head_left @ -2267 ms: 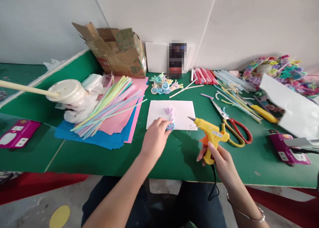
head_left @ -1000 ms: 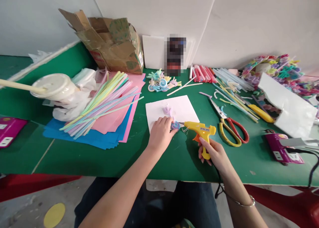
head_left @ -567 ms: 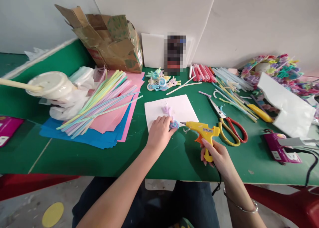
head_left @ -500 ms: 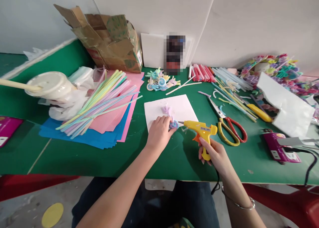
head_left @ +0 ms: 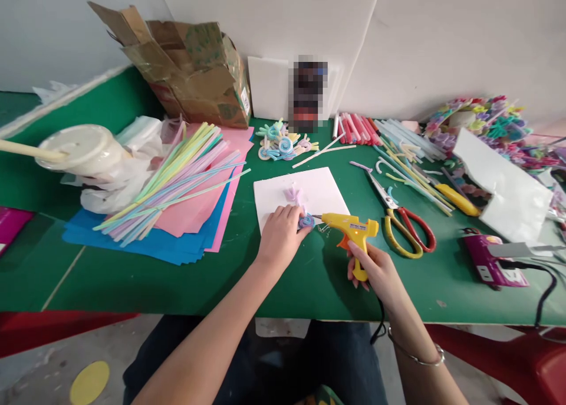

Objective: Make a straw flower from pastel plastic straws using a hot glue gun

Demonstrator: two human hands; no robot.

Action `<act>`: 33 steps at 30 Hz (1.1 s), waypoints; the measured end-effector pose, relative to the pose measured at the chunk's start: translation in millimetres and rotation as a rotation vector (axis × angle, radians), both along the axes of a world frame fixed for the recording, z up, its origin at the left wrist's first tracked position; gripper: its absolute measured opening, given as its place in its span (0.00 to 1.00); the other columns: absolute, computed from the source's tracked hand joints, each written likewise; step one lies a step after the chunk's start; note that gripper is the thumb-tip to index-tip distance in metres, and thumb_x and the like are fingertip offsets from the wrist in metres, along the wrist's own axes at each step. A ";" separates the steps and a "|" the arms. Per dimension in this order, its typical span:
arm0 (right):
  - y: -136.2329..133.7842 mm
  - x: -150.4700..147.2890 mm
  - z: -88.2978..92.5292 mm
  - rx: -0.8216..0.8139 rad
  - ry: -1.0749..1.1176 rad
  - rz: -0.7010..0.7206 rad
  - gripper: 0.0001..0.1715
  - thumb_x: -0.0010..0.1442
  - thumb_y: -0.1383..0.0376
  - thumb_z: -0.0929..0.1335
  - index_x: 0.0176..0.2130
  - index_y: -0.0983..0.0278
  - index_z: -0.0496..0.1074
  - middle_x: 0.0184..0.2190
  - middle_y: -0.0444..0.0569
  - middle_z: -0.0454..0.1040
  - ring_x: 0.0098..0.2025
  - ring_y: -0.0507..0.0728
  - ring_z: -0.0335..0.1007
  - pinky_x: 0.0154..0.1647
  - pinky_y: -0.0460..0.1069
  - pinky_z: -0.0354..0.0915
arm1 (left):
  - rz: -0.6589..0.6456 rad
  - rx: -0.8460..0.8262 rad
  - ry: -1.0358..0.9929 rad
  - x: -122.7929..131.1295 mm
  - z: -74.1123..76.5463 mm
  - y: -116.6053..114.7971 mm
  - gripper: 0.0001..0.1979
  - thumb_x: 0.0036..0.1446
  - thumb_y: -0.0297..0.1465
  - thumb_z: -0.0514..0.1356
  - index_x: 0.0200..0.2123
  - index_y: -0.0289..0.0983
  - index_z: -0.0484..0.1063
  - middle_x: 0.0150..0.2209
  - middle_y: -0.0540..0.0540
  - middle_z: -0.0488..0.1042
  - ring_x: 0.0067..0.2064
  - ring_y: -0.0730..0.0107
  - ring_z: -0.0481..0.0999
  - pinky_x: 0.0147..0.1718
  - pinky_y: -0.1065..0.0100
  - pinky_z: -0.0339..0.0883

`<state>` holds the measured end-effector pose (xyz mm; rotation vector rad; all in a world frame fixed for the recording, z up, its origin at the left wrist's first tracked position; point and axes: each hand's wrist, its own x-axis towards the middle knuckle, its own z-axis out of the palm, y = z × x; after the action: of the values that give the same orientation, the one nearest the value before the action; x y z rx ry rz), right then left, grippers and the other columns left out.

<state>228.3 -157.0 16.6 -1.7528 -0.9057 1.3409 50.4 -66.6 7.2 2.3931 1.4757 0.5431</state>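
Observation:
My left hand is closed on a small blue-and-lilac pipe cleaner spiral, over the front part of a white board. Its fingers cover part of the spiral. A lilac pipe cleaner piece lies on the board just beyond the fingertips. In my right hand is a yellow hot glue gun, with the fingers wrapped round its handle by the orange trigger. The nozzle points left, right at the spiral's edge; whether it touches, I cannot tell.
Scissors with red and yellow handles lie right of the glue gun. Pipe cleaners rest on coloured sheets at left. Finished curls are heaped behind the board. A cardboard box, glue sticks and a purple power strip stand around.
The glue gun has moved slightly left, bringing its nozzle up to the spiral. My left hand keeps its hold on the spiral. The whole view has shifted a little.

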 end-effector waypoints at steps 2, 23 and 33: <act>-0.6 0.8 0.7 -0.011 -0.005 0.001 0.28 0.49 0.41 0.66 0.28 0.63 0.64 0.13 0.43 0.68 0.13 0.50 0.62 0.10 0.42 0.51 | 0.002 -0.007 0.006 -0.1 0.5 0.1 0.09 0.54 0.31 0.63 0.35 0.38 0.65 0.33 0.49 0.73 0.39 0.62 0.72 0.34 0.64 0.64; -5.1 -0.8 4.9 -0.038 -0.014 -0.017 0.28 0.49 0.41 0.67 0.27 0.63 0.63 0.13 0.43 0.68 0.12 0.50 0.61 0.10 0.43 0.51 | -0.009 0.002 -0.006 -0.3 -0.2 0.9 0.10 0.53 0.30 0.64 0.35 0.38 0.64 0.32 0.48 0.73 0.38 0.61 0.72 0.34 0.64 0.65; -14.0 -4.3 5.8 0.089 -0.181 -0.047 0.25 0.54 0.44 0.65 0.24 0.62 0.64 0.14 0.44 0.69 0.15 0.51 0.62 0.16 0.45 0.56 | -0.003 0.045 -0.148 -4.3 2.9 0.1 0.06 0.56 0.29 0.61 0.35 0.37 0.65 0.33 0.47 0.72 0.37 0.64 0.73 0.34 0.65 0.67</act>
<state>224.0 -171.0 22.4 -1.8364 -1.0004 1.1080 46.1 -66.5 10.1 2.3325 1.4107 0.7427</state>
